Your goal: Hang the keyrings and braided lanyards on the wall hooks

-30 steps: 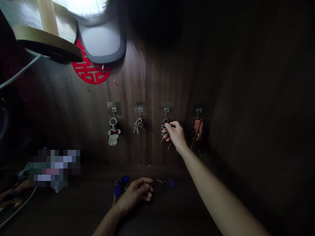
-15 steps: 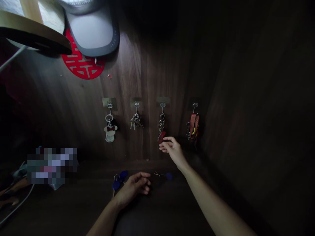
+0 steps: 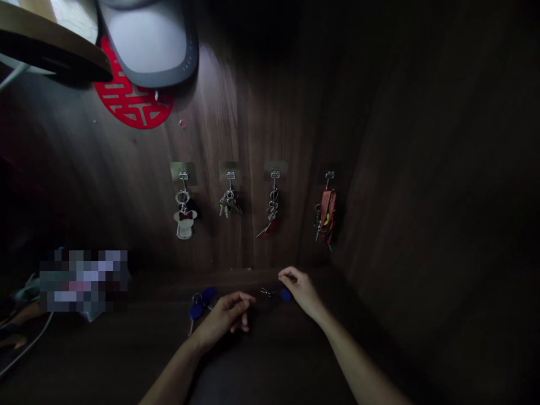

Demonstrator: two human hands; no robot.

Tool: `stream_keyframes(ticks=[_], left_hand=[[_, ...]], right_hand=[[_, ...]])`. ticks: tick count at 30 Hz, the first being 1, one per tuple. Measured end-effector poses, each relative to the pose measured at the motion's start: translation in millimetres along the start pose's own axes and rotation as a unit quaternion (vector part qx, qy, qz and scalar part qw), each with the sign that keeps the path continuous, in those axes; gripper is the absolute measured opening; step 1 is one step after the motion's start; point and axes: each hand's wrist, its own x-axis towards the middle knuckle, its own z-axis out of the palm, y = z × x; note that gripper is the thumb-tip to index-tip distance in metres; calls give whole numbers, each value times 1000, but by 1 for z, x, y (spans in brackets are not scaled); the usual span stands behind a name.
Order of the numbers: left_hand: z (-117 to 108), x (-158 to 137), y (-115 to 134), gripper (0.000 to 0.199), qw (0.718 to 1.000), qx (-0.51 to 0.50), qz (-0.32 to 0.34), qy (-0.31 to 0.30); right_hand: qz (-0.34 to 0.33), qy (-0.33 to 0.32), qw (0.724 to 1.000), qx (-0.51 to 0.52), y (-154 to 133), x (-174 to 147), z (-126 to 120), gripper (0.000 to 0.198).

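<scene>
My left hand (image 3: 230,315) is loosely curled with its fingers apart and holds nothing. It hovers at the shelf beside a bunch with blue key tags (image 3: 196,308). Farther right, my right hand (image 3: 300,287) is half bent and empty, with its fingers near a blue tag (image 3: 286,295) and small keys (image 3: 267,292) on the shelf. Above it, a key bunch with a red piece (image 3: 272,216) hangs tilted from the third hook (image 3: 275,175). Several small keys (image 3: 230,203) hang from the second hook, and a white bow-trimmed mouse-head key ring (image 3: 184,225) from the first.
Keys on a red woven strap (image 3: 327,211) hang from the rightmost hook. A grey cap (image 3: 147,45) and a red paper cutout (image 3: 135,107) are on the wood panel, with a round lamp (image 3: 54,45) at upper left. A blurred item (image 3: 84,284) and a white cable (image 3: 29,349) lie left.
My right hand has let go of the red piece and moved down towards the shelf. The hanging bunch has swung to a tilt. My left hand stays nearly in place.
</scene>
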Motion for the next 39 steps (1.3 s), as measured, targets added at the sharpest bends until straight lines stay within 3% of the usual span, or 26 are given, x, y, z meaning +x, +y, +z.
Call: stream_keyframes(ticks=[4, 8, 13, 22, 25, 28, 30, 33, 39], left_hand=[[-1, -1, -1, 44, 999, 38, 1, 6], [-6, 3, -3, 44, 995, 81, 27, 50], [-11, 6, -7, 44, 987, 117, 59, 94], [-10, 3, -6, 39, 984, 139, 66, 93], [-10, 4, -7, 37, 984, 125, 76, 96], [-10, 6, -8, 33, 985, 92, 95, 116], [-9, 7, -8, 32, 986, 52, 99, 127], [-6, 8, -8, 36, 990, -23, 86, 108], [3, 3, -7, 41, 990, -130, 36, -34]], right_hand=[[-32, -34, 989, -139, 5, -9, 2, 17], [-34, -71, 968, -239, 5, -13, 4, 17], [-37, -81, 948, -304, 0, -18, 13, 14], [-68, -72, 928, -360, -11, -24, 30, 10], [-57, -68, 960, -265, -10, -23, 29, 10], [-2, -73, 996, -42, -11, -20, 31, 13], [45, -71, 993, 88, -15, -19, 32, 19], [96, -64, 975, 190, -26, -20, 36, 28], [88, -41, 965, 244, -44, -23, 43, 30]])
